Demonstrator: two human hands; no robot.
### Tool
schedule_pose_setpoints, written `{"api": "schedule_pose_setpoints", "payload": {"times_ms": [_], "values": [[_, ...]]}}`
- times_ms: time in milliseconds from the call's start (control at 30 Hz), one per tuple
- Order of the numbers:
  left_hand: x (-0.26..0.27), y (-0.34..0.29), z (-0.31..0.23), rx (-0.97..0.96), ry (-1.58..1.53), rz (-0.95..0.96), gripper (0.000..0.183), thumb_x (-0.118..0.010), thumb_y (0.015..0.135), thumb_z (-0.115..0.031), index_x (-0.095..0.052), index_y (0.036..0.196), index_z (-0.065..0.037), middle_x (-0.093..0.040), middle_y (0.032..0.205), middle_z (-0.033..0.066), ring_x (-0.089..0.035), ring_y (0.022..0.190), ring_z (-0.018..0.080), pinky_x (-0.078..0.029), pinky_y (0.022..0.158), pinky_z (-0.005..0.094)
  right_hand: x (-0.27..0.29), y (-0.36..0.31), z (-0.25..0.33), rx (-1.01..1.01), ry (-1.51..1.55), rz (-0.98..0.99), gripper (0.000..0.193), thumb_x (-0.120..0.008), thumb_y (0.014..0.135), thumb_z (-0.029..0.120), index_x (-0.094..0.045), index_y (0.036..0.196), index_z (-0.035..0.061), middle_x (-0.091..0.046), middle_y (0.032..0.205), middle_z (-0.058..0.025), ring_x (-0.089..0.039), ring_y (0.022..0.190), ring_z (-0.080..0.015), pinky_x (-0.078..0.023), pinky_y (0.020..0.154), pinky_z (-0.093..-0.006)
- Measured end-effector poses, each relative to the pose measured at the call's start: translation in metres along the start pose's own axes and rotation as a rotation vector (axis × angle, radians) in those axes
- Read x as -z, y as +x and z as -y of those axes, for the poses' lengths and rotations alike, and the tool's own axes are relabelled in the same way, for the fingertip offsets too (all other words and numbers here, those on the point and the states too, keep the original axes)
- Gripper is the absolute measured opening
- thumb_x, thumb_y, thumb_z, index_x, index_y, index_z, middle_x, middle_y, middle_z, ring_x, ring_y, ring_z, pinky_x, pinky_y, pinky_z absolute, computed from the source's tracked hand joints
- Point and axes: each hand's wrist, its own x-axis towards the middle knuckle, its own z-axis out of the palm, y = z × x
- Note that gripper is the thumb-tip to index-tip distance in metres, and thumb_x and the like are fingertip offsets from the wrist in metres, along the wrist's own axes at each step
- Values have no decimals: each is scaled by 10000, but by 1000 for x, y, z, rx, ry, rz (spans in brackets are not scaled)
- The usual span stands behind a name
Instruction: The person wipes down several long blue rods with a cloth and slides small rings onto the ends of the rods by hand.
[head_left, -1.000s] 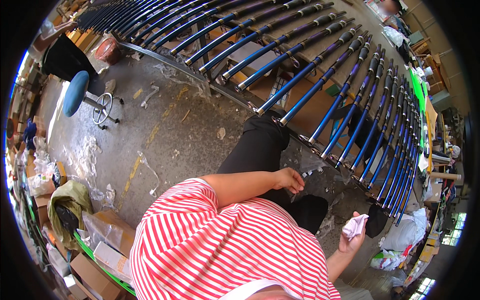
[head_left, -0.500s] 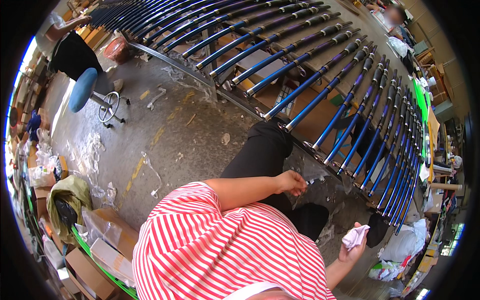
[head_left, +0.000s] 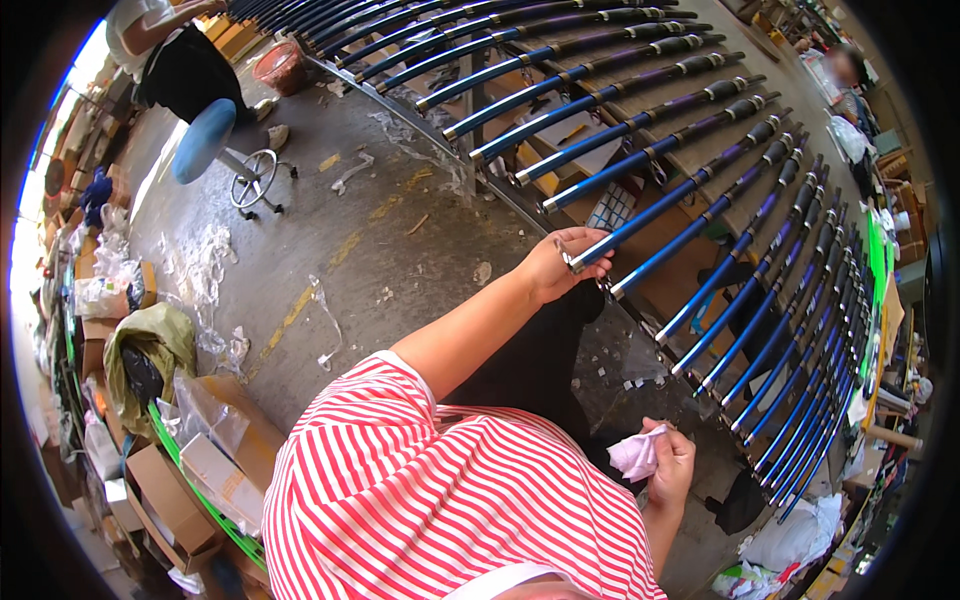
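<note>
Left hand (head_left: 568, 266) outstretched, gripping blue rod (head_left: 648, 210) | right hand (head_left: 672, 468) nearer, clutching pink cloth (head_left: 634, 456)

A blue wheeled stool (head_left: 204, 143) near a reddish basket (head_left: 281, 70), an olive cloth (head_left: 170, 338), an open cardboard box (head_left: 180, 497).

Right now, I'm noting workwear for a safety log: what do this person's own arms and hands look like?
The bare left hand and bare right hand show no gloves or watch. A short red-and-white striped fabric sleeve covers the upper left arm; the right sleeve is hard to make out.
</note>
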Motion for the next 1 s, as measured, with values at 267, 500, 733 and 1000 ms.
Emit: {"api": "schedule_pose_setpoints", "payload": {"times_ms": [267, 500, 733, 1000], "values": [[1, 36, -28, 177, -122, 212, 345, -425, 884, -329, -558, 972, -23, -600, 856, 66, -574, 803, 141, -478, 716, 251, -44, 30, -24, -275, 116, -5, 227, -518, 828, 67, -571, 1039, 3, -574, 801, -13, -501, 696, -55, -396, 630, -178], [-9, 60, -46, 352, -106, 436, 447, -400, 881, -384, -496, 1091, -1, -595, 935, 102, -581, 798, 161, -497, 688, 264, -104, 72, -6, 41, -67, 11, 133, -519, 826, 98, -597, 855, -7, -581, 740, -30, -512, 675, -71, -405, 595, -208], [-32, 56, -40, 496, -66, 477, 443, -471, 854, -364, -456, 1094, 9, -572, 861, 82, -544, 711, 161, -461, 611, 245, -163, 99, -22, 188, -75, -162, 117, -611, 739, 102, -595, 832, 32, -599, 748, -91, -592, 681, -199, -453, 604, -277], [-31, 58, -39, 614, -282, 583, 363, -447, 870, -226, -447, 1116, 41, -559, 832, 82, -491, 716, 150, -424, 627, 233, -188, 118, -9, 398, -137, -448, 256, -663, 729, 187, -586, 862, -17, -591, 743, -120, -592, 658, -229, -457, 575, -290]]}}
